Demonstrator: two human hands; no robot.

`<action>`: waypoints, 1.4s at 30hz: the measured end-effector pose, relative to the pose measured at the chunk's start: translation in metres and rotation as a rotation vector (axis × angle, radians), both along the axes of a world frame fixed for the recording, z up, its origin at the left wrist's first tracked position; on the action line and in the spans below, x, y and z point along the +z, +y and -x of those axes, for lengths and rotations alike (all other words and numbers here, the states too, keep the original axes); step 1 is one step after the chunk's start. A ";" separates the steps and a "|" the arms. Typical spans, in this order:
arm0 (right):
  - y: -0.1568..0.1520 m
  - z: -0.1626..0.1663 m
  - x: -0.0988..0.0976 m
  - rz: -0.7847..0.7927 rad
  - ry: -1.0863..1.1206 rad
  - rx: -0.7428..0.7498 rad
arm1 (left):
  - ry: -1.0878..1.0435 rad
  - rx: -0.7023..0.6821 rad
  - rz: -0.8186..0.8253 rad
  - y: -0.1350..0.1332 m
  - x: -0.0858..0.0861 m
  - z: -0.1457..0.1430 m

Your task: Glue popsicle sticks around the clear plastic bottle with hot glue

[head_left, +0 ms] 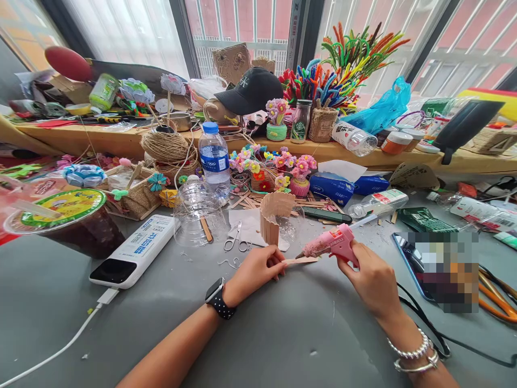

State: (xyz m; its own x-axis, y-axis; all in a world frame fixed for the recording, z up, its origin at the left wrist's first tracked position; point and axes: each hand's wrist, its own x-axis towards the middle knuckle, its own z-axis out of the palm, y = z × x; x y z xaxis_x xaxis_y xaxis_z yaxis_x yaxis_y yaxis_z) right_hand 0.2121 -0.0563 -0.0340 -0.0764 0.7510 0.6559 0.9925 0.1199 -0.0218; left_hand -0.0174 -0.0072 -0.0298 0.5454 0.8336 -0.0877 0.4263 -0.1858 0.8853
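Observation:
My right hand [374, 280] is closed around the handle of a pink glue gun [333, 243], whose nozzle points left and down onto a flat wooden stick [301, 261]. My left hand [258, 269], with a black watch on the wrist, pinches the left end of that stick against the grey table [250, 334]. Just behind the hands stands a cut plastic bottle piece ringed in part with upright wooden sticks [274, 215].
Small scissors [235, 240] and a clear bottle half [196, 213] lie behind my left hand. A white power bank [133, 250] sits at left, a phone [436, 264] at right. Twine spool [165, 145], water bottle [214, 156], paper flowers and pipe cleaners [347, 59] crowd the back.

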 end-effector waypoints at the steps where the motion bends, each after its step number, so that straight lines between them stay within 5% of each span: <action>1: 0.000 -0.001 0.000 0.002 0.001 -0.004 | -0.008 0.000 0.004 0.000 0.001 0.000; 42: 0.001 -0.010 0.004 0.037 0.008 0.044 | 0.005 0.003 -0.019 0.000 0.000 0.000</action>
